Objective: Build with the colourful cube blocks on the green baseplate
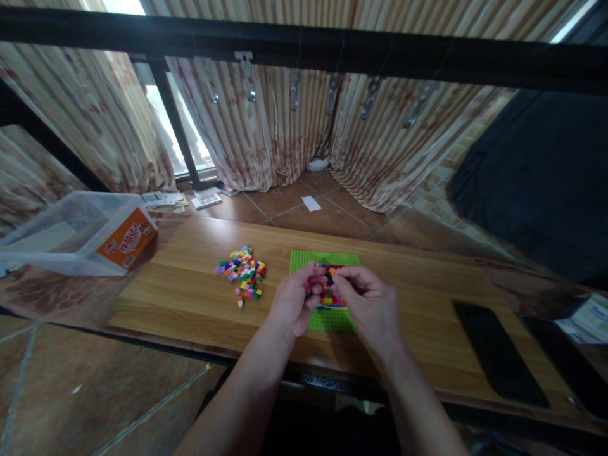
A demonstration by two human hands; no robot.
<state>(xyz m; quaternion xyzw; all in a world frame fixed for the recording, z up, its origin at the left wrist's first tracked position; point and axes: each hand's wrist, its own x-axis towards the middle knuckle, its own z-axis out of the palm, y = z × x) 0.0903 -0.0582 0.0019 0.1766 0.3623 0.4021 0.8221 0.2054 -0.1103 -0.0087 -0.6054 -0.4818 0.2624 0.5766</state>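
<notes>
striped curtains [247, 139] with reddish patterning fill the far side, larger than anything else in view. in front of them runs the wood-grained tabletop [180, 297], wide and shallow. a dark cloth-like mass [536, 171] takes up the far right, and a black bar [142, 35] crosses the upper part of the view. beyond the left end of the tabletop stands a clear plastic bin [85, 259] with an orange label on its side.

the two bare hands meet near the middle. the left hand [291, 301] has its fingers curled inward over the left part of the brickwork; its grip is partly closed, and i cannot tell whether it has hold of a piece. the right hand [375, 304] comes in from the other side, thumb and forefinger brought close together; whether that grip is pinched on a brick or only touching one is too small to tell.

a dark flat slab [501, 354] lies well to the right of the hands. the green studded baseplate [301, 256] lies on the tabletop under the hands. left of it, apart, is a loose pile of bricks [244, 272] in many colours. the multicoloured brickwork [327, 297] sits over the middle of the baseplate, between the hands and partly hidden by them. smallest is an orange piece [333, 271] by the right fingertips.
</notes>
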